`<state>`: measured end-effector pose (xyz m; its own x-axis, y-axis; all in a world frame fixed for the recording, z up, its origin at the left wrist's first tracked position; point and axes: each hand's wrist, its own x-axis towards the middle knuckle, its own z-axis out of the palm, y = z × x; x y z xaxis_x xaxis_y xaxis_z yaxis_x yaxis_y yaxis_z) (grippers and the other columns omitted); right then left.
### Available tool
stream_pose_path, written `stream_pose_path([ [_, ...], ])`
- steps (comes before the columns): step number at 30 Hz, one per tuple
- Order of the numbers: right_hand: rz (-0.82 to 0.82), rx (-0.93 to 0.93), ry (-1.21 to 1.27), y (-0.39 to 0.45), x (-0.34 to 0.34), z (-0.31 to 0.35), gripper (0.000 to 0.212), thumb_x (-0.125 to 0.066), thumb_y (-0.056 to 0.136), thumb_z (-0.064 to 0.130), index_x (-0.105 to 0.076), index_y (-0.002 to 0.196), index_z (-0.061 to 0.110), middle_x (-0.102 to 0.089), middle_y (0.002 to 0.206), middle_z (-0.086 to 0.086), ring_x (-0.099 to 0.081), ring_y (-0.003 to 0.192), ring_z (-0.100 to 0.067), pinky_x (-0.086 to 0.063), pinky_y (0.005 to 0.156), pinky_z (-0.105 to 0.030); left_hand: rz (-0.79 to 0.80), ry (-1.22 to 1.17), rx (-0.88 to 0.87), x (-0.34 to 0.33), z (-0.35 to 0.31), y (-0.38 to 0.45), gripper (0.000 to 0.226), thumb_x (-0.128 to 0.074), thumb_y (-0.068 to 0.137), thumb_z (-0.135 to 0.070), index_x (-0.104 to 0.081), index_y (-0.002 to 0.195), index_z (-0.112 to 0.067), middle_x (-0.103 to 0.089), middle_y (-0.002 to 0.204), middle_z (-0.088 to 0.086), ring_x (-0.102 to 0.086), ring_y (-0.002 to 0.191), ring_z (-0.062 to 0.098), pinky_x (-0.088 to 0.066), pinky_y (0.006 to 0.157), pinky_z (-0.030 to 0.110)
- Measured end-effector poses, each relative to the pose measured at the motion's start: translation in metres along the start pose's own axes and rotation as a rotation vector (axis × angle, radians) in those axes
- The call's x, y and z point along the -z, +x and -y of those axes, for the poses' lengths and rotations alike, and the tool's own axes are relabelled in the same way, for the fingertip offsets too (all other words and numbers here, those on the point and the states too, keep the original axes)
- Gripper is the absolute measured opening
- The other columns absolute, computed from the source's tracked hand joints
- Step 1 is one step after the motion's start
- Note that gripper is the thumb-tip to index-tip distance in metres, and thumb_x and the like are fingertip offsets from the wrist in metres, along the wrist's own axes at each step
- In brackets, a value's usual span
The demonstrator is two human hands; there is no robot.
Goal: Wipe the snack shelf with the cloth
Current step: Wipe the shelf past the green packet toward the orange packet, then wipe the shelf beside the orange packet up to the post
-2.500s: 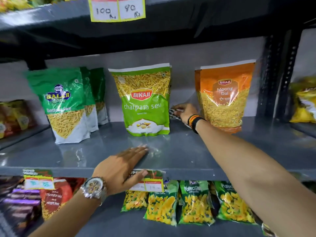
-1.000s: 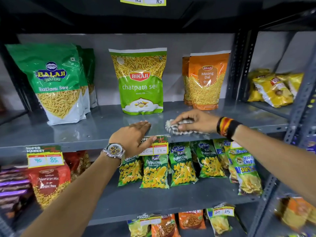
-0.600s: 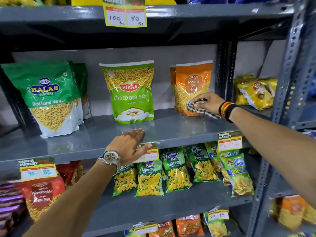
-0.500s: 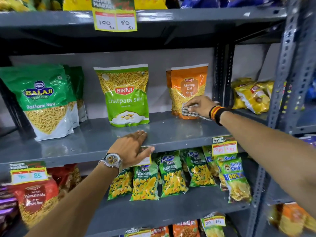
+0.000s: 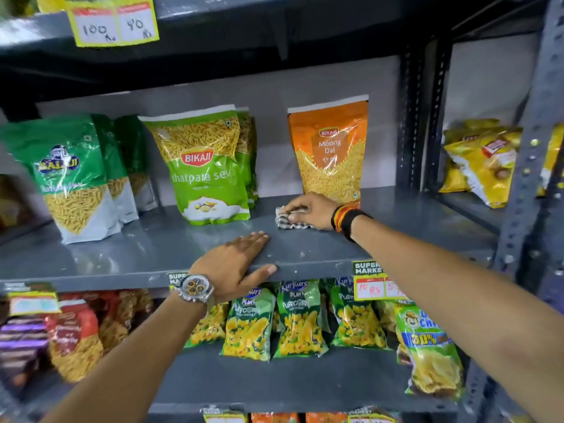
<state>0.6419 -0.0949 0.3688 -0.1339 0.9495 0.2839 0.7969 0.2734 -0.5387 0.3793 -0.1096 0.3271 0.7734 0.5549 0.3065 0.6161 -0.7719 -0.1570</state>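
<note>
Since half a second ago, the right hand [image 5: 308, 209] has drawn the cloth [image 5: 290, 220] away from the orange Moong Dal pouch [image 5: 331, 154] toward the shelf middle. Its grip is closed over the checked cloth, pressing it flat on the grey snack shelf [image 5: 137, 254] between the orange pouch and the green Bikaji pouch [image 5: 204, 169]. The left hand [image 5: 235, 264] lies spread, palm down, on the shelf's front edge, thumb hooked under the lip.

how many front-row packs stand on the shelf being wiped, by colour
dark green Balaji pack: 1
light green Bikaji pack: 1
orange Moong Dal pack: 1
total: 3 (more stand behind the green ones, partly hidden)
</note>
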Motion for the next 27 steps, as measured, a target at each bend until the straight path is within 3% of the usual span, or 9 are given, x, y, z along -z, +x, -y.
stream_pose_path([
  [5,0.086,0.003,0.054,-0.042,0.011,0.014,0.033,-0.065,0.092,0.025,-0.066,0.124,0.018,-0.061,0.131,0.002,-0.055,0.117,-0.007,-0.040,0.102,-0.021,0.013,0.008,0.005,0.001,-0.002,-0.003,0.102,-0.001,0.085,-0.083,-0.029,0.157,-0.016,-0.036,0.161,0.005,-0.036,0.146,0.021,-0.035,0.117,0.040],
  [7,0.113,0.025,0.058,-0.077,0.009,0.026,0.032,-0.064,0.092,0.023,-0.065,0.124,0.017,-0.061,0.117,0.012,-0.055,0.096,0.015,-0.039,0.087,-0.001,0.017,0.006,0.003,0.002,-0.002,-0.004,0.103,0.000,0.085,-0.084,-0.029,0.157,-0.016,-0.035,0.161,0.004,-0.035,0.146,0.020,-0.036,0.117,0.040],
  [8,0.134,0.043,0.055,-0.093,0.008,0.028,0.031,-0.065,0.092,0.022,-0.066,0.122,0.017,-0.060,0.112,0.016,-0.054,0.090,0.019,-0.039,0.080,0.002,0.013,0.007,0.004,0.002,-0.002,-0.004,0.103,0.000,0.085,-0.084,-0.029,0.157,-0.016,-0.035,0.161,0.003,-0.035,0.147,0.019,-0.037,0.116,0.040],
  [11,0.110,0.041,0.052,-0.109,0.026,0.029,0.027,-0.068,0.089,0.021,-0.070,0.116,0.019,-0.065,0.115,0.011,-0.057,0.095,0.011,-0.044,0.078,-0.006,-0.005,0.009,0.015,0.000,-0.002,-0.004,0.100,-0.001,0.085,-0.083,-0.028,0.157,-0.019,-0.034,0.162,0.000,-0.034,0.147,0.017,-0.039,0.114,0.041],
  [15,-0.142,-0.106,0.083,-0.088,0.046,0.006,0.026,-0.072,0.086,0.012,-0.071,0.112,0.011,-0.065,0.109,0.009,-0.059,0.112,-0.013,-0.042,0.106,-0.034,-0.012,0.000,0.006,0.002,-0.002,-0.003,0.097,-0.005,0.087,-0.081,-0.028,0.157,-0.017,-0.033,0.162,0.001,-0.034,0.146,0.018,-0.033,0.115,0.037],
  [18,-0.146,-0.184,0.067,-0.090,0.032,0.005,0.026,-0.071,0.087,0.014,-0.070,0.113,0.013,-0.066,0.120,0.001,-0.055,0.116,-0.015,-0.038,0.112,-0.041,-0.004,-0.005,-0.002,0.002,-0.002,-0.005,0.093,-0.011,0.089,-0.078,-0.028,0.157,-0.016,-0.032,0.163,0.002,-0.033,0.147,0.019,-0.030,0.117,0.036],
  [20,-0.079,-0.152,0.067,-0.107,0.021,0.022,0.027,-0.071,0.087,0.019,-0.071,0.114,0.017,-0.065,0.128,-0.001,-0.056,0.117,-0.011,-0.040,0.106,-0.032,0.000,-0.008,-0.016,0.001,0.000,-0.006,0.094,-0.011,0.089,-0.078,-0.028,0.156,-0.015,-0.034,0.162,0.003,-0.034,0.147,0.021,-0.030,0.117,0.036],
  [24,0.030,-0.145,0.079,-0.153,0.033,0.046,0.028,-0.073,0.084,0.028,-0.072,0.113,0.027,-0.065,0.122,0.015,-0.059,0.111,0.000,-0.039,0.096,-0.017,0.008,-0.012,-0.026,0.000,0.003,-0.005,0.095,-0.011,0.089,-0.079,-0.029,0.156,-0.014,-0.034,0.162,0.004,-0.035,0.146,0.023,-0.034,0.116,0.039],
  [27,-0.224,-0.209,0.081,-0.166,0.074,0.029,0.029,-0.072,0.086,0.020,-0.071,0.115,0.020,-0.065,0.123,0.008,-0.059,0.108,-0.003,-0.040,0.100,-0.023,-0.014,-0.031,-0.072,0.005,-0.010,-0.001,0.088,-0.014,0.092,-0.074,-0.029,0.155,-0.014,-0.034,0.162,0.007,-0.038,0.144,0.024,-0.038,0.114,0.043],
])
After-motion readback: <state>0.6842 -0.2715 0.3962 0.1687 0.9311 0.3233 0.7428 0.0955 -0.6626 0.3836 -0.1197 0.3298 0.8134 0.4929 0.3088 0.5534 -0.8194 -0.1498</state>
